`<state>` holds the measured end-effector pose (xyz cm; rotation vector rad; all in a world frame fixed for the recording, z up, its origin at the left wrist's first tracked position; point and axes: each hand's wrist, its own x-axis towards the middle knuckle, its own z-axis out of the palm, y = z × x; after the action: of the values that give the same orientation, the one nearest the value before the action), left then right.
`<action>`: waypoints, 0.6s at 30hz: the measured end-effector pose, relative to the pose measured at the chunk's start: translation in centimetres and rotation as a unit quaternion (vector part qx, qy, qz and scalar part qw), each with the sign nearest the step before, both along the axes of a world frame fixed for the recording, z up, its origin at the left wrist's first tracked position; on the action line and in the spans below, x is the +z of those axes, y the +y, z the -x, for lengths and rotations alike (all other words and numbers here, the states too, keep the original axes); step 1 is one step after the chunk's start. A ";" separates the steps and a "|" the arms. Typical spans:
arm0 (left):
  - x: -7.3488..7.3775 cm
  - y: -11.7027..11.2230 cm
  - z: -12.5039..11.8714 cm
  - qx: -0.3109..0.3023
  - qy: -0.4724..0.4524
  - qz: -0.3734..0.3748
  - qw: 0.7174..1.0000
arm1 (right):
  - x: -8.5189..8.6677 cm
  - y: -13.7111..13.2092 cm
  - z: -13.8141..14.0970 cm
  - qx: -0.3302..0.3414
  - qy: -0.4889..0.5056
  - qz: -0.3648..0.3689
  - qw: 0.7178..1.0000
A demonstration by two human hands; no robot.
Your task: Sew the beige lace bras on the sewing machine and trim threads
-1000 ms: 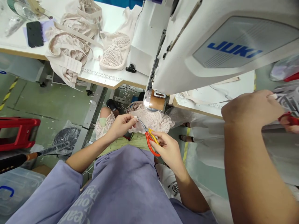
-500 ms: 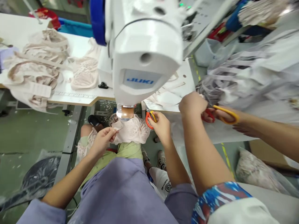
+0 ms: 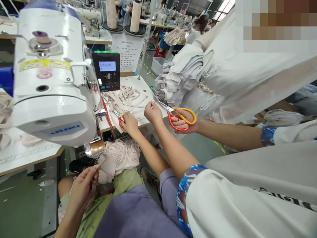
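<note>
1 red scissors (image 3: 120, 119) is half hidden in the gripping right hand (image 3: 130, 123), right of the sewing machine (image 3: 53, 96). Below it the left hand (image 3: 83, 188) pinches lace cloth (image 3: 119, 158). A co-worker's arm (image 3: 170, 148) crowds close.

Lace cloth (image 3: 121, 157) is looking soft, matt, openwork. Sewing machine (image 3: 49, 82) is showing a glossy white casing. Small scissors (image 3: 118, 116) are showing shiny metal blades and smooth red handles. Tabletop (image 3: 141, 86) is looking smooth and white; strips (image 3: 126, 96) are looking like matt cloth.

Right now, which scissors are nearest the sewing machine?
The small red-handled scissors in your right hand; the bigger yellow-and-red pair sits farther off in a co-worker's hand.
</note>
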<state>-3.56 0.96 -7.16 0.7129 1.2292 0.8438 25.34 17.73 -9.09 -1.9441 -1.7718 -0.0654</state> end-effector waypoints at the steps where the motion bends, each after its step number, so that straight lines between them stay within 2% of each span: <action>1: 0.1 0.0 0.0 0.001 0.001 0.002 1.000 | -0.7 0.3 0.8 0.005 0.015 0.006 1.000; 5: 0.3 -0.1 -0.3 0.004 0.004 0.001 1.000 | -2.0 -0.1 1.8 0.020 0.067 -0.007 0.998; 7: 0.4 -0.1 -0.4 0.004 0.002 -0.002 1.000 | -1.8 -2.1 2.1 0.028 0.100 -0.033 0.994; 9: 0.5 -0.1 -0.4 0.003 -0.001 -0.004 1.000 | -1.3 -5.4 3.0 0.056 0.173 -0.054 0.982; 11: 0.9 0.0 -0.3 -0.006 -0.006 -0.004 1.000 | -0.7 -9.6 4.5 0.119 0.255 -0.049 0.958; 14: 1.6 0.0 0.1 -0.052 -0.012 -0.007 0.999 | 0.6 -15.1 7.0 0.284 0.288 -0.001 0.915; 16: 2.1 0.0 0.4 -0.111 -0.008 0.000 0.994 | 1.4 -17.1 8.2 0.380 0.297 0.008 0.876; 18: 2.4 -0.1 0.8 -0.181 0.008 0.017 0.983 | 1.7 -17.8 9.2 0.412 0.310 -0.017 0.857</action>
<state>-4.37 0.86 -4.71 0.8842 1.0812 0.5174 16.19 -0.09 -7.39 -0.8620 -1.9235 0.7303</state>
